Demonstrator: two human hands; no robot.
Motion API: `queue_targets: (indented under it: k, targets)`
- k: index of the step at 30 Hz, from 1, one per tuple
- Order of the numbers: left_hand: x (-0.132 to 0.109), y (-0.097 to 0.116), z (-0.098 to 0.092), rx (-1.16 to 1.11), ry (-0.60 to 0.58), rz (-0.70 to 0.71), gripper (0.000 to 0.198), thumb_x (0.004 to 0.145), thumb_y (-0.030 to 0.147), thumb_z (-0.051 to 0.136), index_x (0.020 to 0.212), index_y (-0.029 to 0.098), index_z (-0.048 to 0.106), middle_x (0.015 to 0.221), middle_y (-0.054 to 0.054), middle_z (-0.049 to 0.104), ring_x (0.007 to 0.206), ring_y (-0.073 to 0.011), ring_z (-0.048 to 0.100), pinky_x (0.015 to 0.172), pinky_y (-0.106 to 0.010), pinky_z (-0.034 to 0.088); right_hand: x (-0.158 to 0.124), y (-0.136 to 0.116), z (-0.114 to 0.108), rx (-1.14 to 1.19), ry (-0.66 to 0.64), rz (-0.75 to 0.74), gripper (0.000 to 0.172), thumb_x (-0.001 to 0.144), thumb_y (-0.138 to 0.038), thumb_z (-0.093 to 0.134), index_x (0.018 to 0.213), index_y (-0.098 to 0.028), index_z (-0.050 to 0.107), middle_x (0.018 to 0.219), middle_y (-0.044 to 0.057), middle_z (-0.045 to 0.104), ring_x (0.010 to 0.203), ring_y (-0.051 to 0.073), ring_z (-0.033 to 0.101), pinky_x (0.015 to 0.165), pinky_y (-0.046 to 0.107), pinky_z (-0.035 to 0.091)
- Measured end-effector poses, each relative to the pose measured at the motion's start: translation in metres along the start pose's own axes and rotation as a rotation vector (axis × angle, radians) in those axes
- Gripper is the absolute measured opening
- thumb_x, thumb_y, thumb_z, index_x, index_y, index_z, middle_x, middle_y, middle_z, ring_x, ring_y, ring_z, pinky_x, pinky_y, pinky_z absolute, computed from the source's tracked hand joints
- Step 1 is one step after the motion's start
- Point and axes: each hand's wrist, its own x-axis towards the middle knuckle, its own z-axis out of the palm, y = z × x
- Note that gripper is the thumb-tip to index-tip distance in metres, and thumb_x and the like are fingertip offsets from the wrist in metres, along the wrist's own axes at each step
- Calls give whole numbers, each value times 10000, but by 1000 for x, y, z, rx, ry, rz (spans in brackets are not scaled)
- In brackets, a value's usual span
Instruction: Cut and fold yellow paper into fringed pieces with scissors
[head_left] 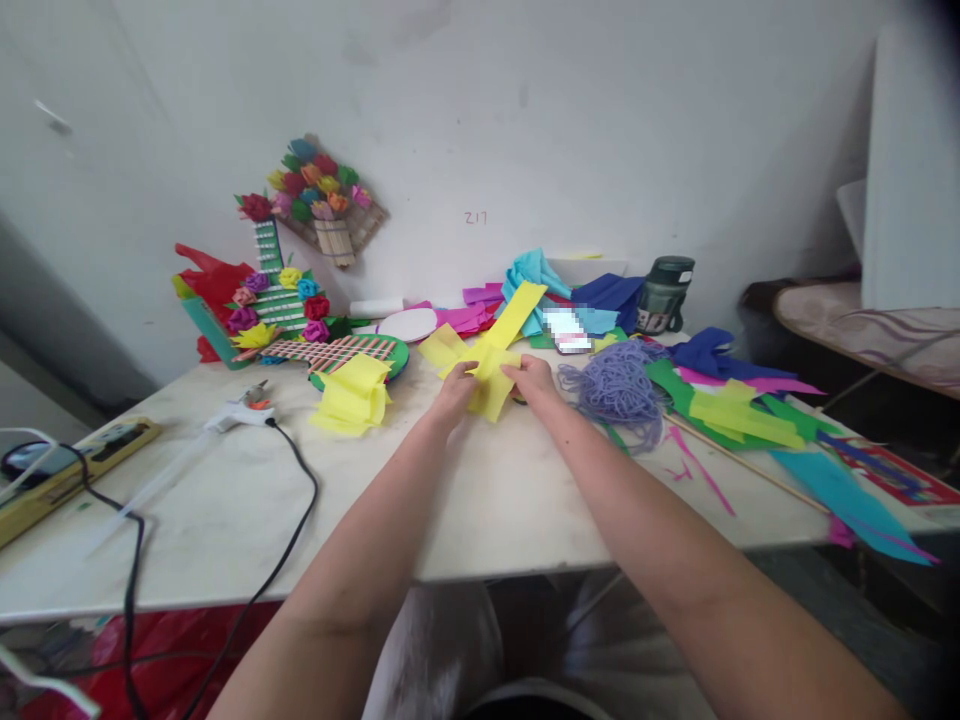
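Paper roses (pixel 316 306) already sit finished on the upright green striped craft (pixel 279 303), but the yellow crepe paper (pixel 491 385) over the middle of the counter (pixel 510 500) looks unshaped to me, with more yellow sheets (pixel 352 395) lying left of it. Both forearms stretch forward, converging; left hand (pixel 455 392) and right hand (pixel 534 380) each pinch it in a thumb-and-finger grip.

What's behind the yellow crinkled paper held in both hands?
Beyond the yellow crinkled paper, pinched by the left hand and right hand, crumpled light-blue paper and flat magenta paper show. Whatever the yellow paper covers directly can't be seen.
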Motion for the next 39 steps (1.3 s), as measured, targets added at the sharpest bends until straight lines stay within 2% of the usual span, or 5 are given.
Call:
queue_targets:
  k: [13,20,25,29,39]
  targets:
    - [3,-2,7,260,127,233,567,612,173,552,1166,149,436,847,-47,576,731,-158,549,687,-275,425,5,6,0,-42,39,22,134,592,-253,568,701,-174,572,549,-27,564,482,129,541,402,222,441]
    - [8,-10,2,184,179,106,472,649,147,477,1120,158,465,742,-25,557,664,-148,542,592,-246,417,4,4,1,97,30,33,144,570,-237,585,691,-162,565,545,-25,569,481,132,547,401,222,434]
    - [8,-11,6,76,115,137,418,769,356,445,1145,173,442,868,-66,582,765,-165,564,667,-266,429,4,3,0,162,-23,68,187,562,-250,597,724,-161,571,532,-29,574,447,125,533,386,214,409]
    - [5,-6,11,122,121,128,630,614,449,645,1142,171,443,902,-80,583,741,-165,576,656,-259,427,4,3,0,160,-47,62,175,554,-243,600,705,-164,564,515,-39,561,444,116,525,376,197,387]
    - [3,-5,-4,-197,5,77,247,620,353,641,703,125,594,642,-65,622,640,-209,605,581,-288,451,5,2,-4,124,-70,33,145,576,-234,602,687,-152,557,484,-41,546,381,90,473,324,177,326]
